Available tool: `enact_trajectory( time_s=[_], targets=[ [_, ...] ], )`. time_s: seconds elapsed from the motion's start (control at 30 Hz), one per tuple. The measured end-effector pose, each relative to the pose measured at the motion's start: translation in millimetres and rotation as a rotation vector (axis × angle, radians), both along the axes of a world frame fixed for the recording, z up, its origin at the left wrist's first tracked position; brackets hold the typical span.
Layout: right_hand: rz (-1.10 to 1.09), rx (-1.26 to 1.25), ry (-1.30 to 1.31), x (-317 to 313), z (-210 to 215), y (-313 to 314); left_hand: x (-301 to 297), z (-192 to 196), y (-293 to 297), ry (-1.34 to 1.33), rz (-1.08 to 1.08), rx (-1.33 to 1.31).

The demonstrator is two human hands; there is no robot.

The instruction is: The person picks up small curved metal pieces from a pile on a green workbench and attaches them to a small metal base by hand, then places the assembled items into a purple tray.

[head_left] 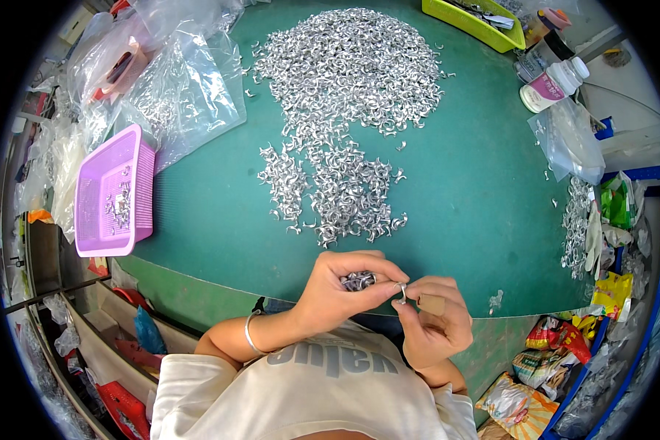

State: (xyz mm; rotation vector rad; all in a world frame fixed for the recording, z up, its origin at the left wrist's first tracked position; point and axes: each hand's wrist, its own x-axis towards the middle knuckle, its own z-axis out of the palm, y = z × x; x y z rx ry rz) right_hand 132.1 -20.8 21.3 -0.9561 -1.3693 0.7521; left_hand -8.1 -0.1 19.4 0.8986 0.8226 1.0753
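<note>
My left hand (328, 290) is curled around several small silvery curved metal pieces (358, 280) that show in its palm. Its thumb and forefinger meet the fingertips of my right hand (441, 326) just over the table's near edge. Between the two sets of fingertips is a single curved metal piece (401, 294), pinched by my right thumb and finger. A tan patch (431, 303), perhaps tape or a finger pad, lies across a right finger. Beyond my hands, a large pile of like metal pieces (348, 66) spreads toward me into a smaller heap (352, 194).
The green table (484, 198) curves along its front edge. At left stand a purple basket (141, 194) with a few pieces inside and clear plastic bags (205, 95). Far right hold a lime-green tray (477, 22), a white bottle (554, 84) and another strip of metal pieces (577, 227).
</note>
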Motion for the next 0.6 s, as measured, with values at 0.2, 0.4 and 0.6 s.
enact_trajectory(
  time_s=[0.2,0.4,0.6],
  targets=[
    [0.041,0.064,-0.173,4,3,1,-3,-6,-1,-0.207,-0.116,-0.231],
    [0.017,0.063,-0.193,3,3,0,1,-4,0,-0.109,-0.031,-0.094],
    [0.033,-0.189,0.411,-4,-12,-5,0,-2,1,0.040,-0.029,0.011]
  ],
)
